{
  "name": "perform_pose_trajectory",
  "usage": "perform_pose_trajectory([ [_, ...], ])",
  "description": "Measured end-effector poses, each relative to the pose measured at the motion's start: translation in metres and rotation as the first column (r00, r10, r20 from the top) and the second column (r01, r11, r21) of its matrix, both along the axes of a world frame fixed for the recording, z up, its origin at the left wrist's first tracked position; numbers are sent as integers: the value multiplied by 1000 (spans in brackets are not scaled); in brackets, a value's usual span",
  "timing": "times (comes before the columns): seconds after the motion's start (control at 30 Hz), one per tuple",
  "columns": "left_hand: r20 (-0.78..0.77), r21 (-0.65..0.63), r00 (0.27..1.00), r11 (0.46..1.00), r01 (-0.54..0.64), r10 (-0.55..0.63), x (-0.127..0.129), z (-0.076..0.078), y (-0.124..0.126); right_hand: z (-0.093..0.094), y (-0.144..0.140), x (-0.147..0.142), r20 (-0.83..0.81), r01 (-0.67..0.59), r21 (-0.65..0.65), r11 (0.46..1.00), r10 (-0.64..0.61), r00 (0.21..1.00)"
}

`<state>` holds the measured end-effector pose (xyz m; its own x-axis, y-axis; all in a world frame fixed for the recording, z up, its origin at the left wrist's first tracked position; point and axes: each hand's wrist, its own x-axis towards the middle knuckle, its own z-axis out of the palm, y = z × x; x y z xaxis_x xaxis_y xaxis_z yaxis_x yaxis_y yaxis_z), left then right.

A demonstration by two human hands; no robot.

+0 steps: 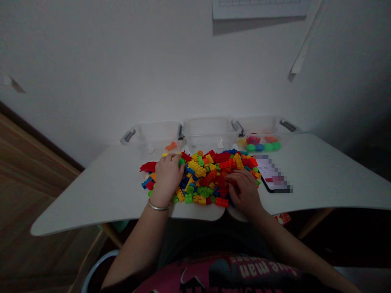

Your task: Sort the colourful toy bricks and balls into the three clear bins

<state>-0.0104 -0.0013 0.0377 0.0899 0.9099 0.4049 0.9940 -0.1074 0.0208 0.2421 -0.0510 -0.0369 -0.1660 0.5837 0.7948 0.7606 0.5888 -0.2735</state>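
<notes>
Spreading wide under everything lay the pale grey curved surface, and at its middle sat the heap of small plastic building bricks in red, yellow, green and blue, the landmark for all else. Behind the heap, against the white wall, stood three clear plastic tubs in a row: the left tub held one orange piece, the middle tub looked bare, and the right tub held round red, green, blue and yellow pieces. Just right of the heap lay a dark-edged phone, its screen blurred.

On the heap's left part rested the left hand, palm down and fingers curled loosely over the bricks; whether it pinched one I could not tell. A thin silver bangle circled that wrist. The right hand lay on the heap's near right edge, fingers bent among red bricks, grip likewise unclear.

Judging from this, sorting would go best by raking a thin layer outward from the heap, then lifting one colour at a time with fingertips.
</notes>
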Motion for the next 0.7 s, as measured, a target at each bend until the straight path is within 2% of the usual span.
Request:
perform_pose_trajectory([
  [0.13,-68,-28,998,1000,0,-2,4,-4,4,0,0,0,-10,-4,-8,1000,4,1000],
  [0.47,-114,-85,993,996,-9,-1,8,-12,10,-1,1,1,-15,-8,-22,1000,7,1000],
  [0.7,-100,-25,995,1000,-3,0,4,-7,14,1,0,-1,-25,-6,-26,1000,5,1000],
])
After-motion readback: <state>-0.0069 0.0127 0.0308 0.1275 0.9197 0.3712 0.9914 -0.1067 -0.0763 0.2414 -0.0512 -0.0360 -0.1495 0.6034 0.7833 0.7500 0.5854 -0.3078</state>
